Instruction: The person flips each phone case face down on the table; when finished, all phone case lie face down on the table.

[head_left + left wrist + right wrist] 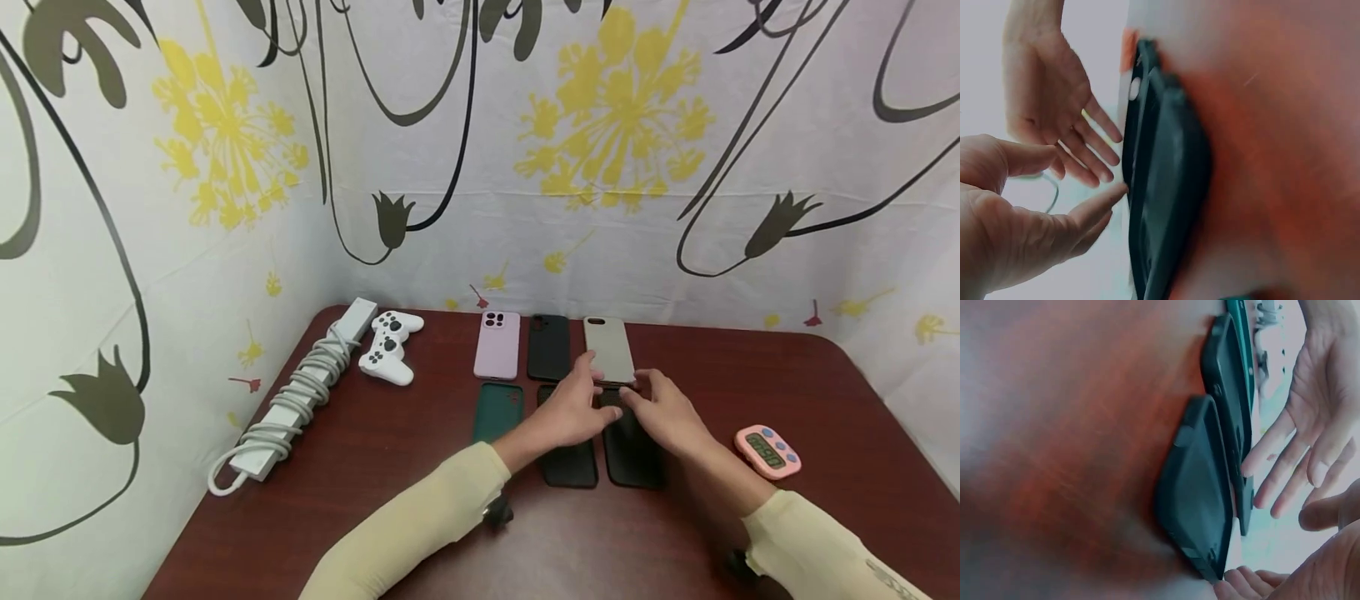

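A: Item one, hands. What do I log?

B: I see the left hand (573, 408) and right hand (663, 408) side by side over the table (420, 467), fingers pointing far. Both lie released, fingers straight, gripping nothing. The left wrist view shows the left fingers (1094, 209) extended and the right palm flat and spread.

A: Item two, the thing nearest them?

B: The grey case (608, 348), far row, rightmost of three. It lies flat, long axis running near to far, its near end just beyond both sets of fingertips. The left fingertips look to touch its near left corner; the right ones sit just near of its near edge. I judge the left hand marginally closer. Contact I cannot confirm.

A: Its look?

B: Pale grey-beige, matte, rounded corners, a small camera cut-out at the far left corner.

A: Remaining stock?

B: Far row: pink case (497, 344), black case (548, 347). Near row: green case (498, 412), then two dark cases (633, 462) partly under the hands; the right wrist view shows one (1200, 494) lying flat. Left: power strip (300, 392) wrapped in its cord, white controller (390, 347). Right: pink timer (767, 451).
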Tool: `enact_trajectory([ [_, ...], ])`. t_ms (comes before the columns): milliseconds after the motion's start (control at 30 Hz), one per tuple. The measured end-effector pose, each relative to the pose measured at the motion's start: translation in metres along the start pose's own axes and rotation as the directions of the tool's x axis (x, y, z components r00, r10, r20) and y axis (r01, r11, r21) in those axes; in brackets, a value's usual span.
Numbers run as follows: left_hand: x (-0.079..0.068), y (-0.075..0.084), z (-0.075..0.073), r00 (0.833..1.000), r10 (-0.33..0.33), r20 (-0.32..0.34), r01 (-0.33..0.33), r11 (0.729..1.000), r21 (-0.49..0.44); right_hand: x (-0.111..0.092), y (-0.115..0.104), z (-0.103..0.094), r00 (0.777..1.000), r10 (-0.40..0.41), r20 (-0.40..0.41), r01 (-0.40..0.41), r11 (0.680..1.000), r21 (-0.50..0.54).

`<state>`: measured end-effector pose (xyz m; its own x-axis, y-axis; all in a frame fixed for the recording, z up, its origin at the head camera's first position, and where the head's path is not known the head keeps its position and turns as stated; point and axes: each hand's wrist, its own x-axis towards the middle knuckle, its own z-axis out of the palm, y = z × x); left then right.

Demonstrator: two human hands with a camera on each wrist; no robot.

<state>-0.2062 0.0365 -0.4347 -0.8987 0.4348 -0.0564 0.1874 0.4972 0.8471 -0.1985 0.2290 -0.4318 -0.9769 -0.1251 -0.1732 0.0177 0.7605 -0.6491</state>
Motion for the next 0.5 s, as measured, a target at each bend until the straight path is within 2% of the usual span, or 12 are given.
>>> enact_trajectory([
  [167,-0.019,0.001,0.011,0.999,-0.037,0.039,0.039,0.999,-0.036,-0.014,0.009,0.0,0.999,0.05,0.018,-0.051,0.998,0.035],
  [267,-0.027,0.005,0.016,0.995,-0.083,0.064,0.087,0.993,-0.075,-0.021,0.013,-0.001,0.996,0.08,0.035,-0.082,0.995,0.051],
  [400,-0.034,0.01,0.021,0.981,-0.166,0.101,0.176,0.979,-0.102,-0.03,0.018,-0.001,0.993,0.098,0.065,-0.102,0.992,0.072],
  [500,-0.036,0.014,0.024,0.971,-0.207,0.115,0.219,0.97,-0.102,-0.036,0.02,0.001,0.99,0.112,0.088,-0.121,0.987,0.103],
])
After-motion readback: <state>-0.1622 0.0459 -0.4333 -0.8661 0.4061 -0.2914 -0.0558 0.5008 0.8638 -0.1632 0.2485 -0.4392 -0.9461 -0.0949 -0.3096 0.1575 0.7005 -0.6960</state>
